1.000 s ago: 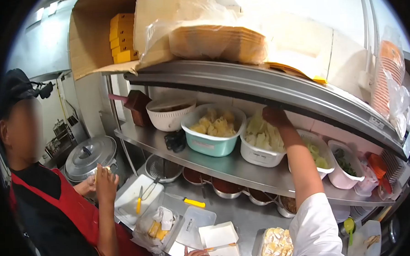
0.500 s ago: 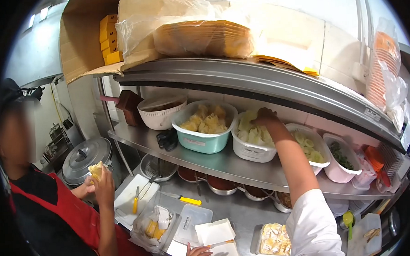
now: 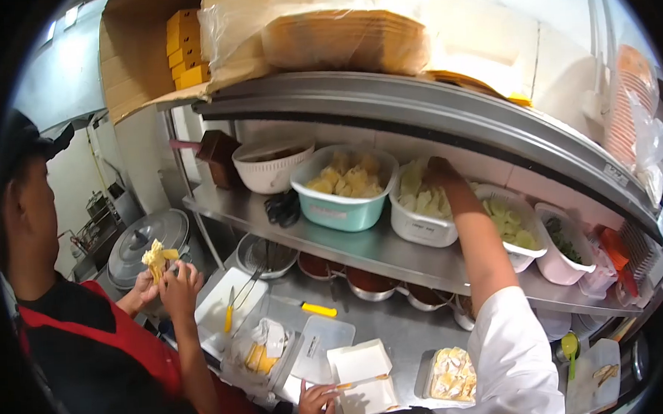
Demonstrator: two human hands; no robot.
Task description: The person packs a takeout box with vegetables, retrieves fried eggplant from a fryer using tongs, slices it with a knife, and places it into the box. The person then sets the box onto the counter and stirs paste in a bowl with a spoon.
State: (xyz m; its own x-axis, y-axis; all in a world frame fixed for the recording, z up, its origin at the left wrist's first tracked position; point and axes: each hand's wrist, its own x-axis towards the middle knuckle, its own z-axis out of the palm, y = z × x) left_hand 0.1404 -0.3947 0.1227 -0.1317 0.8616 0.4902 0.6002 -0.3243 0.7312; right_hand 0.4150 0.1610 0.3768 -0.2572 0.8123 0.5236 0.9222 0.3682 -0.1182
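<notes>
My right arm reaches up to the shelf, and my right hand [image 3: 439, 174] is down in a white tub [image 3: 423, 230] of pale green leaves [image 3: 425, 201] that look like lettuce. Its fingers are hidden and blurred among them. Low in the view, my left hand [image 3: 316, 406] has its fingers stretched out at the edge of an open white carton [image 3: 359, 361], with nothing visible in it. Right of the carton is a clear tray [image 3: 430, 376] of food topped in white and golden brown [image 3: 453, 374].
A person in a red apron [image 3: 104, 328] stands at left, holding pale yellow food [image 3: 155, 259]. A green tub [image 3: 339, 212] and a tub of sliced onion-like rings [image 3: 511, 225] flank the white tub. A yellow-handled knife [image 3: 319, 310] lies on the counter. The upper shelf's edge [image 3: 416, 103] overhangs.
My right hand has sunk deeper behind the rim of the leaf tub. My left hand's fingers have drawn in slightly at the carton. The person at left has turned their head. The view has shifted slightly.
</notes>
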